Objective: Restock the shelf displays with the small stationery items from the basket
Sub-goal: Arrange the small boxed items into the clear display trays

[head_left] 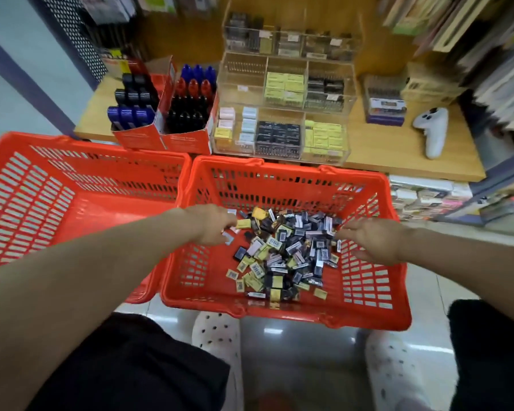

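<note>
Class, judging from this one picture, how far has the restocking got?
Done: several compartments of the clear organiser already hold boxes, though who filled them is unclear. In hand: the left hand pinches a yellow box; the right hand reaches into the pile. Left: a heap of small boxes remains in the right basket.

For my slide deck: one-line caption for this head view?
Both hands, left and right, reach into a red basket of small boxes below the shelf organiser.

Orange-red slotted basket (368, 280) at six o'clock, yellow, black and purple small boxes (282, 256) inside, blue, red and black markers (187, 96) at eleven, tan wooden shelf (398, 149), white speckled shoes (217, 336)
</note>
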